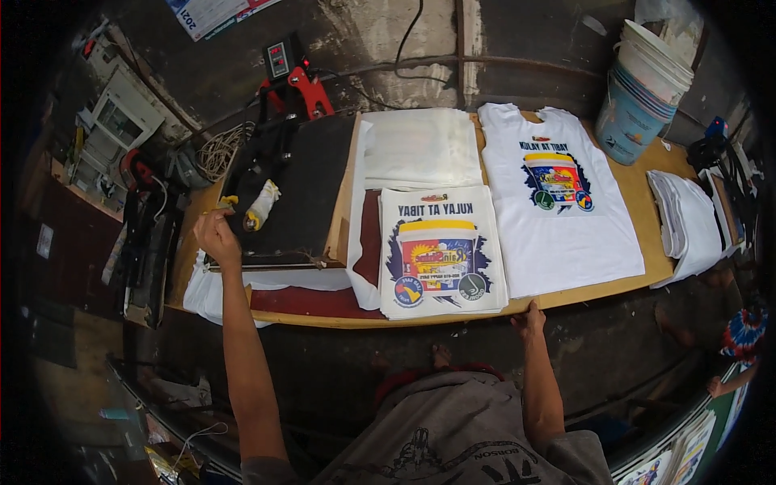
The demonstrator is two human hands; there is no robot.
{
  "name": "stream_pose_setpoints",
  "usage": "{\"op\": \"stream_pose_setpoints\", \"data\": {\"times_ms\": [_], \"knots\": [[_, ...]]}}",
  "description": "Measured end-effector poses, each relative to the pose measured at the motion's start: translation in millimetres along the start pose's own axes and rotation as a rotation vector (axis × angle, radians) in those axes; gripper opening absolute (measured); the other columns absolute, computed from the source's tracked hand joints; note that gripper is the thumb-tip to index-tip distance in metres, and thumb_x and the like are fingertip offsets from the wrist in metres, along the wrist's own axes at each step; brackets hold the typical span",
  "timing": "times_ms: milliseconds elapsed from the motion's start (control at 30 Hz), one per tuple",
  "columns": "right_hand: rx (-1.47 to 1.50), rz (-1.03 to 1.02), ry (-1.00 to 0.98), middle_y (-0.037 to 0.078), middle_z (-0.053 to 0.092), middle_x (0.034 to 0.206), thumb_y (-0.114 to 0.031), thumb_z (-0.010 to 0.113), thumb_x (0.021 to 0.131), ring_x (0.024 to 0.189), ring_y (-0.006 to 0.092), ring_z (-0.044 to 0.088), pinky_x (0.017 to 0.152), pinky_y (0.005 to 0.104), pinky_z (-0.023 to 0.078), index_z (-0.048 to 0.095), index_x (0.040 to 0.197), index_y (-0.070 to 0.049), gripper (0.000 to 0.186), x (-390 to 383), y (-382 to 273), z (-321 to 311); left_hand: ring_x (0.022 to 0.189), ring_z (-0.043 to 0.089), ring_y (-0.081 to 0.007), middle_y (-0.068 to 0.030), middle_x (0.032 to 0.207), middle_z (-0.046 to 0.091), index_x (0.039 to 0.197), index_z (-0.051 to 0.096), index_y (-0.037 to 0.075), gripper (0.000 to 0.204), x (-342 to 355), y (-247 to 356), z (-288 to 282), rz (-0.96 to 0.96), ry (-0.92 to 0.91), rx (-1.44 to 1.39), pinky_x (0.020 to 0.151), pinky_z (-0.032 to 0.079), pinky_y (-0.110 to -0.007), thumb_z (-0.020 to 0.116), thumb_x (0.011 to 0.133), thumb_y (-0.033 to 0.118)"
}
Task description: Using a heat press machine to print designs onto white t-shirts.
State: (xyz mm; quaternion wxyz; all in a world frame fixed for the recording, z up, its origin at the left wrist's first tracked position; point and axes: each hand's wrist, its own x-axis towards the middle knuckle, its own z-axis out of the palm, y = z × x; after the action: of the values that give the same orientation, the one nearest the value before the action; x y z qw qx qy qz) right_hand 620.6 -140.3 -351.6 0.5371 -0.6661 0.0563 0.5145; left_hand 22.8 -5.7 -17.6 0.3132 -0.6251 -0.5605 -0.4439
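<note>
My left hand (217, 236) is closed at the front left of a black heat press (311, 186), by a yellow-wrapped handle end (230, 201); the fingers partly hide the grip. A white and yellow wrapped bar (263, 204) lies above the press's black top. At the front table edge (453, 317), my right hand (529, 318) has its fingers curled against the wood, just below a white shirt (558, 250). The shirt lies flat and bears a colourful paint-bucket print. Left of it is a stack of printed transfer sheets (440, 299) with the same design mirrored.
Behind the printed sheets lies a whitish sheet stack (420, 149). Nested buckets (643, 101) stand at the back right, near folded white cloth (687, 222). A control box (284, 58) and red bracket (309, 93) rise behind the press. Another person's patterned garment (744, 333) shows at far right.
</note>
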Motion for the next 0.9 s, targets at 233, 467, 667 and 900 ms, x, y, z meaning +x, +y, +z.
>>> {"op": "stream_pose_setpoints", "data": {"times_ms": [233, 467, 667, 900], "knots": [[-0.001, -0.054, -0.038, 0.010, 0.059, 0.082, -0.032, 0.055, 0.093, 0.057, 0.0198, 0.057, 0.047, 0.0380, 0.050, 0.045, 0.107, -0.004, 0.033, 24.7, 10.1, -16.0, 0.072, 0.054, -0.0258, -0.0075, 0.072, 0.061, 0.071, 0.064, 0.006, 0.029, -5.5, -2.1, 5.8, -0.011, -0.025, -0.013, 0.074, 0.037, -0.038, 0.043, 0.087, 0.017], [0.169, 0.026, -0.073, 0.011, 0.058, 0.088, -0.032, 0.047, 0.098, 0.068, 0.0250, 0.058, 0.062, 0.0453, 0.047, 0.050, 0.114, -0.006, 0.031, 19.4, 2.9, 5.7, 0.072, 0.054, -0.0269, -0.0083, 0.073, 0.062, 0.071, 0.063, 0.005, 0.027, 5.0, 0.7, 1.2, 0.009, 0.003, -0.007, 0.074, 0.037, -0.039, 0.044, 0.086, 0.016], [0.131, -0.191, 0.018, 0.009, 0.058, 0.088, -0.033, 0.048, 0.097, 0.061, 0.0220, 0.056, 0.048, 0.0363, 0.047, 0.050, 0.116, -0.006, 0.033, 35.1, 22.2, 3.9, 0.072, 0.054, -0.0281, -0.0089, 0.073, 0.062, 0.070, 0.063, 0.005, 0.025, 3.1, 6.1, 1.9, -0.013, -0.001, -0.023, 0.074, 0.037, -0.039, 0.044, 0.085, 0.015], [0.103, -0.289, -0.118, 0.015, 0.053, 0.118, -0.029, 0.050, 0.097, 0.100, 0.0273, 0.057, 0.083, 0.0388, 0.050, 0.042, 0.126, 0.003, 0.044, 49.7, 39.3, -16.6, 0.072, 0.053, -0.0290, -0.0096, 0.070, 0.060, 0.068, 0.061, 0.004, 0.026, 1.4, 8.9, -3.5, -0.017, -0.006, -0.044, 0.072, 0.036, -0.040, 0.045, 0.085, 0.017]]}}
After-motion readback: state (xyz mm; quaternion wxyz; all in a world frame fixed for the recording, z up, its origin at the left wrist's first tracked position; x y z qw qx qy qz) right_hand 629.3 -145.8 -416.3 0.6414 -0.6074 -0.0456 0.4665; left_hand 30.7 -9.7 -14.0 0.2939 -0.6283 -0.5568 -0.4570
